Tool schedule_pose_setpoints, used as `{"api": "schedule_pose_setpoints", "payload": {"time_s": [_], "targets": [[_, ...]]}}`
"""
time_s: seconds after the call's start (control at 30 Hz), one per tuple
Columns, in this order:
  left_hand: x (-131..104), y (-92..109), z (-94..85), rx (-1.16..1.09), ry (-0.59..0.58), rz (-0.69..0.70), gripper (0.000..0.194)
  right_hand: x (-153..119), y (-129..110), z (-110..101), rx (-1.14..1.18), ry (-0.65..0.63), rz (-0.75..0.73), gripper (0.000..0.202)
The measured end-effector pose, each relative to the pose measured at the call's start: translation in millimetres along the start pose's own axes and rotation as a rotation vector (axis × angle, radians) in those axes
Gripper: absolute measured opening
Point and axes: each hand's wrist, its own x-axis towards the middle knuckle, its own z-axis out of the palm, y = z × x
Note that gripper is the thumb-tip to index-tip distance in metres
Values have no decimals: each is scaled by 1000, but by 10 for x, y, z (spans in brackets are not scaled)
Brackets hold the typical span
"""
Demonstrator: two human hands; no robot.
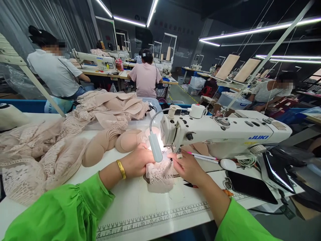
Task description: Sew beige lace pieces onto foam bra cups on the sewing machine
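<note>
Where the printed black ruler scale [155, 219] borders the near edge of the white tabletop [125, 204], small dark snips [191, 185] lie beneath the right wrist. The pale pink lace piece [160, 179] lies beyond the scale, between both hands, its far part under the head of the white sewing machine [225, 134]. The right hand [187, 167] is narrowly open, fingertips at the lace's right side; the left hand [140, 160] is curled at its left side, its grip partly masked by the grey-green lamp [155, 147], so closure cannot be confirmed. Judged hazards: fingertips close to the needle area could be struck if fed too far; uneven hand tension could pucker or skew the lace. Farther left, stacked beige molded cups [100, 145] adjoin piled lace [110, 103].
</note>
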Motion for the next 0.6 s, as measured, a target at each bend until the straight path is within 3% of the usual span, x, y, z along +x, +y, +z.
{"api": "schedule_pose_setpoints", "payload": {"time_s": [0.17, 0.23, 0.3, 0.37, 0.47, 0.6], "targets": [[-83, 51, -60, 17, -74, -42, 23, -17, -61, 18, 58, 62, -173, 27], [-117, 100, -57, 70, -83, -112, 28, -4, -127, 22, 137, 42, -258, 20], [-126, 172, -25, 185, -70, -202, 25, 13, -193, 44, 186, -8, -308, 26], [-100, 257, 24, 306, -63, -283, 19, 26, -234, 93, 163, -76, -289, 33], [-25, 375, 75, 363, -98, -350, 27, 29, -218, 181, 37, -139, -189, 10], [8, 452, 15, 297, -188, -383, 44, 25, -107, 179, -51, -115, -110, 28]]}}
